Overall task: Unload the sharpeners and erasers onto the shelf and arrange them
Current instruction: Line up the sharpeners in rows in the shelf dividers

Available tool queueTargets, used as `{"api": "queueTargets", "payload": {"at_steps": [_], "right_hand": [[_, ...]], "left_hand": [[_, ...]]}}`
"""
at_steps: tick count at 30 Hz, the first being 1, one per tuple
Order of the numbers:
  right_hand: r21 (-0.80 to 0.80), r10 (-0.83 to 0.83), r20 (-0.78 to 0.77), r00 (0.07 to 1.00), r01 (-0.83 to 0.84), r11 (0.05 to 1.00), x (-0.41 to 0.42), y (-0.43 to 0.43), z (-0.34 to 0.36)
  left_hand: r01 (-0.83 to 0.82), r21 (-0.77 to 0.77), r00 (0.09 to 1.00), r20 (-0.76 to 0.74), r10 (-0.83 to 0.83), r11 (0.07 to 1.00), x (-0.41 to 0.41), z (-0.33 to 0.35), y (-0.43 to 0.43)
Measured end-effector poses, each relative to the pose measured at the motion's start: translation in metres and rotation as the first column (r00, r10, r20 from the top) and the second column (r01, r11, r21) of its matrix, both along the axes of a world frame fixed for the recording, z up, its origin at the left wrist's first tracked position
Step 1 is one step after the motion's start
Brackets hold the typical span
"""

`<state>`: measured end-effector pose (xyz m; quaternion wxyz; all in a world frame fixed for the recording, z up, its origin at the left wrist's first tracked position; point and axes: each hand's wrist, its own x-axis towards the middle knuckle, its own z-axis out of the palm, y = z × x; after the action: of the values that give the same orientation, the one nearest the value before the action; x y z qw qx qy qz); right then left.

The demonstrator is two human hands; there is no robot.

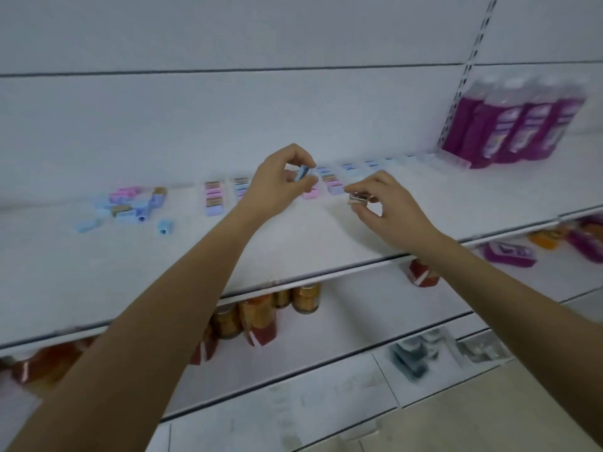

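Two bare hands reach over a white shelf (293, 252) in the head view. The left hand (277, 184) is raised slightly above the shelf top, its fingers (301, 154) curled and pinching a small light-blue block (303, 172); the blur hides whether it is an eraser or a sharpener. At four o'clock from it, the right hand (388, 210) is low over the shelf and grips a small metal sharpener (358, 198) between thumb and curled fingertips. I cannot tell whether the sharpener touches the shelf.

Several short columns (213, 197) of pastel blue, pink, lilac and tan pieces lie in order along the back of the shelf, from nine o'clock of the left hand round to its three o'clock, where paler ones trail off toward the right. One pink piece (310, 194) lies just below the left hand's fingertips. Farther out at nine o'clock a loose heap (130, 202) of the same pastel pieces lies unsorted.

At two o'clock of the frame, purple bottles (515, 125) stand packed together on the shelf. Below, at six o'clock, amber jars (257, 318) stand on a lower shelf (342, 321).
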<state>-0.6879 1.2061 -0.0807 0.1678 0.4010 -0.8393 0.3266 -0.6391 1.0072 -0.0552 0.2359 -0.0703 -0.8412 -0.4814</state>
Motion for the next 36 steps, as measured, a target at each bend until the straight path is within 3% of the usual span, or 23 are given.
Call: {"api": "queueTargets", "payload": {"at_steps": [9, 24, 28, 36], "right_hand": [[0.025, -0.100, 0.105, 0.989, 0.098, 0.995, -0.043, 0.081, -0.013], [-0.002, -0.165, -0.008, 0.986, 0.165, 0.986, -0.171, 0.116, 0.009], [0.022, -0.119, 0.066, 0.991, 0.118, 0.993, -0.200, 0.115, 0.013], [0.086, 0.074, -0.004, 0.997, -0.073, 0.994, -0.271, 0.102, 0.023]], "left_hand": [[0.032, -0.002, 0.995, 0.099, -0.032, 0.999, -0.060, 0.000, 0.079], [-0.020, 0.000, 0.996, 0.085, 0.020, 1.000, -0.198, 0.016, 0.094], [-0.079, -0.094, 0.992, 0.088, 0.087, 0.992, -0.220, 0.006, 0.103], [-0.240, -0.183, 0.968, 0.026, 0.249, 0.953, -0.247, 0.004, 0.118]]}}
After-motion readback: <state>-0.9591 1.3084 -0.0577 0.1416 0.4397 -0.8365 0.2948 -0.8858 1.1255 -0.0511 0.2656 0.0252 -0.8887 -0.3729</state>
